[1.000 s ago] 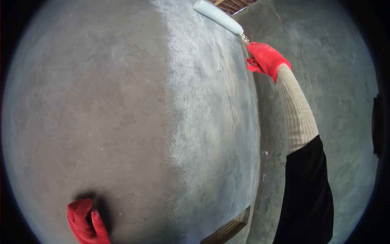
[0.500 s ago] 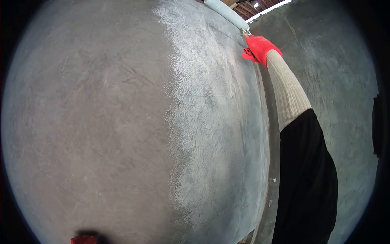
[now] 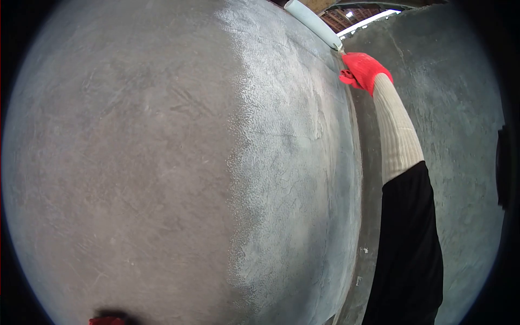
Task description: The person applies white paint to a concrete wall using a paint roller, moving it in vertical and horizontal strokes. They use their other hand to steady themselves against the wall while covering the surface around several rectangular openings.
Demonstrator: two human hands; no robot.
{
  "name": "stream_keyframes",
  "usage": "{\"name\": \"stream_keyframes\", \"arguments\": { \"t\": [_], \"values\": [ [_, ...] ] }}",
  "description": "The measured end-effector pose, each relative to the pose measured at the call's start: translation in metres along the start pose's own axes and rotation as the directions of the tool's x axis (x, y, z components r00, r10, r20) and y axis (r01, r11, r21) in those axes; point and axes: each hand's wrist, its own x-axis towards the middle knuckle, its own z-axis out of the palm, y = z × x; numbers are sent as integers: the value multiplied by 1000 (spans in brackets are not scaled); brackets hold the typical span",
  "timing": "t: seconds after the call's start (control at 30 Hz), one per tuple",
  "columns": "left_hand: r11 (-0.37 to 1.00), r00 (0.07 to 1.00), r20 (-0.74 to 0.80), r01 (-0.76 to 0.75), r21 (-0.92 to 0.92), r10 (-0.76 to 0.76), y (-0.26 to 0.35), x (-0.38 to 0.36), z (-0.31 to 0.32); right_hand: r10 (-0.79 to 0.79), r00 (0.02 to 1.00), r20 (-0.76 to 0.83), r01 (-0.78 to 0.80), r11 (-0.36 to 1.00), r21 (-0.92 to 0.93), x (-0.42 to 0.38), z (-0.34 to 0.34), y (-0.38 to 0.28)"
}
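High on the wall, my right hand point(image 3: 365, 71), in a red glove, is closed round the handle end of a paint roller point(image 3: 313, 24). The roller's pale sleeve lies slantwise along the top of the wall point(image 3: 287, 141), close to the corner. Much of the handle is hidden by the glove. A wet, whitish, stippled band covers the wall's right part, while its left part point(image 3: 135, 151) is dull grey-brown. At the bottom left edge only a bit of red glove shows, on my left hand point(image 3: 107, 321); its fingers are out of sight.
A second grey wall point(image 3: 460, 135) meets the first at a corner on the right, with a darker strip point(image 3: 370, 162) running down between them. Above the walls, a roof with wooden beams point(image 3: 338, 20) and a bright gap shows.
The whole view has shifted slightly, so wall, roller and right hand appear farther right and a little lower. My right hand still grips the roller. More of the roof shows.
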Motion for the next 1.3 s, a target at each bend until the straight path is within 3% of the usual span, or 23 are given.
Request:
{"name": "stream_keyframes", "arguments": {
  "t": [0.07,0.13,0.27,0.33,0.43,0.57,0.6,0.63,0.67,0.73,0.87,0.93,0.97,1.03,1.13,1.17,1.2,1.27,1.3],
  "values": [
    [1000,1000,1,3,3,-3,0,-1,2,-70,997,36,71,997,-43,6,-5,2],
    [1000,1000,9,15,17,-16,0,-3,2,53,998,33,-54,998,29,8,2,-7],
    [999,1000,-18,2,36,-1,0,0,2,60,996,-62,-60,998,-6,11,24,-8],
    [999,1000,-28,-4,36,5,0,0,4,3,1000,-7,-4,999,-53,-2,11,-11],
    [999,999,-40,2,39,-1,1,1,6,51,995,89,-34,982,-188,22,-7,-6],
    [997,999,-47,18,76,-14,4,0,7,22,998,52,-20,999,-37,44,5,15],
    [997,999,-46,15,74,-12,3,-1,7,-141,986,89,158,964,-216,75,3,42],
    [997,999,-44,10,76,-7,3,-2,6,-289,945,153,326,866,-379,70,5,43],
    [997,999,-50,13,82,-9,4,-2,6,-279,949,148,315,869,-381,60,3,49],
    [997,999,-51,-12,73,15,6,-1,9,40,999,8,-40,999,-15,-42,5,8],
    [993,994,-106,-28,118,41,6,-2,14,60,998,2,-60,994,-92,-99,-15,27],
    [994,981,-162,108,-11,-108,-7,-14,25,-77,988,131,99,981,-169,-124,-28,52],
    [993,980,-163,117,-14,-118,-6,-18,25,-68,989,130,90,981,-172,-145,-31,58],
    [993,978,-171,118,-26,-120,-4,-19,28,58,998,13,-55,983,-173,-208,-32,51],
    [991,971,-202,129,-21,-130,-2,-15,30,205,976,77,-188,965,-185,-233,-44,37],
    [991,971,-198,136,-4,-134,-2,-15,29,82,993,81,-63,975,-215,-226,-45,45],
    [990,972,-187,141,-4,-139,-2,-16,29,90,992,89,-69,974,-218,-217,-43,43],
    [987,970,-179,158,-38,-163,-4,-17,29,-46,999,25,51,972,-230,-185,-38,36],
    [986,971,-172,162,-33,-165,-4,-17,29,-58,995,81,71,983,-170,-159,-41,37]
  ]
}}
